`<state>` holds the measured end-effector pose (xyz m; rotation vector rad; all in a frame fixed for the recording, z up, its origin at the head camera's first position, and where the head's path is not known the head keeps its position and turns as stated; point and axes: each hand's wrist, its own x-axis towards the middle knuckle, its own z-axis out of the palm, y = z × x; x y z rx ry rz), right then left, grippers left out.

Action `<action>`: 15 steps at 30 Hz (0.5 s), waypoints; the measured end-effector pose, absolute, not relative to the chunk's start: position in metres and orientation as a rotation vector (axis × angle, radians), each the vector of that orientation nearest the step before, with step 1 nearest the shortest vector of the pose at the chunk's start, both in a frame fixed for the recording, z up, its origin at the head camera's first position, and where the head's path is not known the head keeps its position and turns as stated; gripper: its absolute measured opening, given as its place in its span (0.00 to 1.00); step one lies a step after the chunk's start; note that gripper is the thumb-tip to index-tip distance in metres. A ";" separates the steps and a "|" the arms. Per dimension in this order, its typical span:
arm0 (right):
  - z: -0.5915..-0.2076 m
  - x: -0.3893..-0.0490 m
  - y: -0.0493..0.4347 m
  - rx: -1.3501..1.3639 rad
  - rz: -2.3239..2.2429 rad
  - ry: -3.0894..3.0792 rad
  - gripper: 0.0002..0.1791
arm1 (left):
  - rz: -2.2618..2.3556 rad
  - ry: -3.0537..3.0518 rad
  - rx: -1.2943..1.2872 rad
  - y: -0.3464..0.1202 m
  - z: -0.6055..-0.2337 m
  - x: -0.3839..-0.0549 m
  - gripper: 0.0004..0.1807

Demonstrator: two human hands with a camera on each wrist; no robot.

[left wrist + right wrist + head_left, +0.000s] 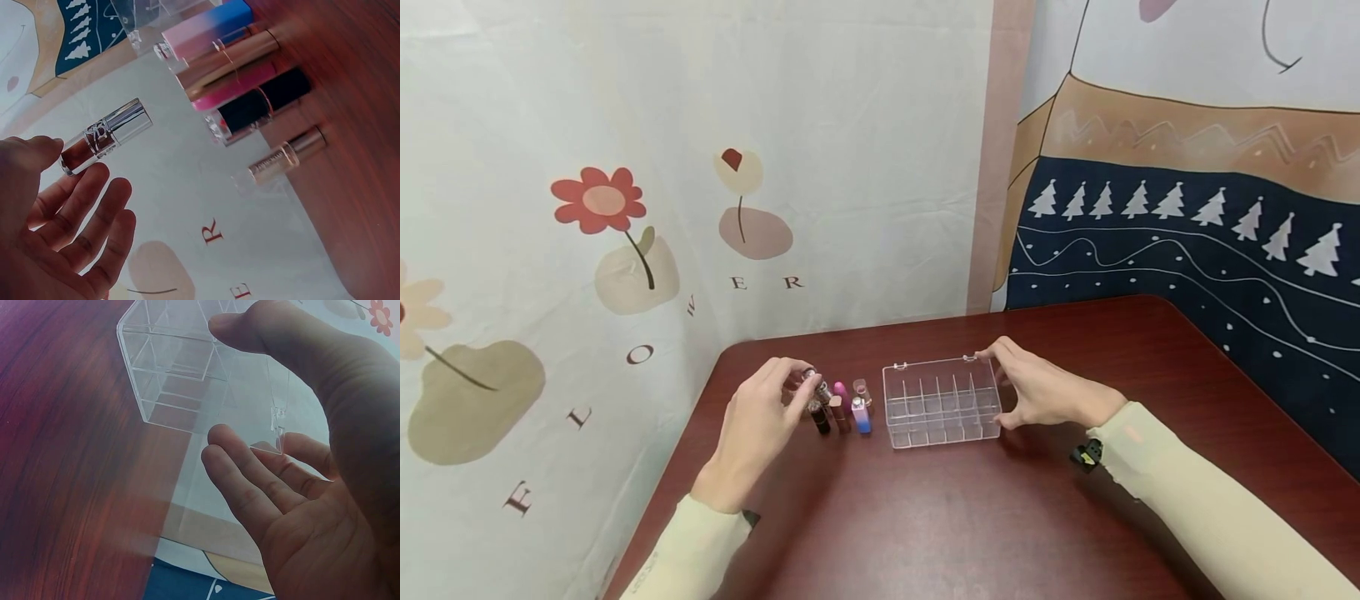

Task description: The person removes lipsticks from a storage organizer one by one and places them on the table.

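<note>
My left hand (752, 425) pinches a lip gloss tube (106, 136) between thumb and index finger. The tube has a silver cap and a clear, brownish-red body, and it is held above the standing lipsticks. In the left wrist view the other fingers are loosely bent, clear of the tube. To the right stands a clear plastic box (942, 444) divided into small compartments. My right hand (1037, 387) grips its right end, thumb at the front and fingers at the back corner. No lipstick shows in the compartments.
Left of the box stand a pink-and-blue lipstick (861, 417), a rose-gold tube (838, 414), a black tube (820, 419) and a bright pink one (842, 392). A small gold tube (289, 154) stands near them. Printed cloth (865, 167) hangs behind the brown table (925, 517).
</note>
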<state>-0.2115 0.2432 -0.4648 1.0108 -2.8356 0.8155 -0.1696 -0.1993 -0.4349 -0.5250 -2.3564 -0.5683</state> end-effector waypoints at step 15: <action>-0.466 -0.214 0.243 1.018 0.831 -2.836 0.52 | -0.546 -2.408 -0.431 -0.224 -0.446 -0.172 0.06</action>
